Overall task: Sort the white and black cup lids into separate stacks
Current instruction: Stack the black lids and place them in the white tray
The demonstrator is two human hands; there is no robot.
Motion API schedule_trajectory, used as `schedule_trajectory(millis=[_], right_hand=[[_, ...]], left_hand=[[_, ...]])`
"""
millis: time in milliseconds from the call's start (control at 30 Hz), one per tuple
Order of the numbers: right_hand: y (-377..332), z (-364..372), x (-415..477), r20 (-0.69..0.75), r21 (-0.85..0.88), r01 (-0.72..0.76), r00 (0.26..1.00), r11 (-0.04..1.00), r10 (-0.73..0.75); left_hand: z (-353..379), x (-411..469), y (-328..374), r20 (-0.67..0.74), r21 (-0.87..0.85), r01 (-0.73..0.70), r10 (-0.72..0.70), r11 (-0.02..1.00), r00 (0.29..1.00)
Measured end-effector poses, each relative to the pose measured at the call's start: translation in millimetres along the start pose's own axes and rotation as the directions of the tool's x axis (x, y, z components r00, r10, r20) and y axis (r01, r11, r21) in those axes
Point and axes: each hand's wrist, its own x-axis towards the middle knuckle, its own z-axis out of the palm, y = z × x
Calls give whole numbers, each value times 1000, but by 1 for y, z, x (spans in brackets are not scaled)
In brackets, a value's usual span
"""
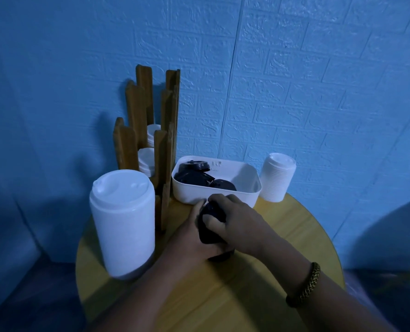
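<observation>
Nearest, left hand (191,239) and right hand (236,215) curled round a black lid stack (211,227) on the table (285,236), beside a tall white lid stack (123,224); beyond, loose black lids (192,176) unsorted in the white bin (244,188) (no white visible); farthest, second white stack (278,178); probably well along.

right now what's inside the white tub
The white tub holds about three loose black lids at its left end. Its near wall hides some floor; anything under the lids is covered.
</observation>
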Motion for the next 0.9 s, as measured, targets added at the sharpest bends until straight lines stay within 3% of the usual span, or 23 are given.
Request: schedule_trajectory(millis=[100, 133, 200, 267, 367, 467, 567, 633, 900], right_hand=[[9, -20, 12, 168, 230, 68, 980, 971, -109], [13, -27, 20, 153, 323, 63, 981, 944, -117], [27, -39, 46, -25, 363, 22, 1000, 931, -14], [43, -44, 80, -116, 196, -71, 989, 978, 95], [57, -35, 124, 96, -155, -209, 970, 966, 225], [64, -19, 154, 268, -355, -154, 928, 922, 258], [71, -4, 172, 356, -386, -121, 895, 914, 269], [76, 4, 175, 338, -374, -110, 908, 921, 246], [73, -48, 137, 59, -247, -96, 992, 964, 114]], left_hand=[[-2, -1, -1, 4, -26, -16, 16, 1000, 1000], [-3, -1, -1, 0, -42, -13, 13, 999, 1000], [-3, 0, -4, -12, -65, -5, 4, 998, 1000], [-2, 2, -7, -20, -73, 7, -9, 997, 1000], [-1, 3, -10, -24, -71, 18, -19, 997, 1000], [-3, 5, -13, -22, -62, 38, -39, 997, 999], [-3, 5, -12, -22, -48, 54, -55, 997, 998], [-3, 5, -13, -28, -48, 50, -51, 998, 998], [-3, 5, -13, -37, -59, 11, -13, 998, 999]])
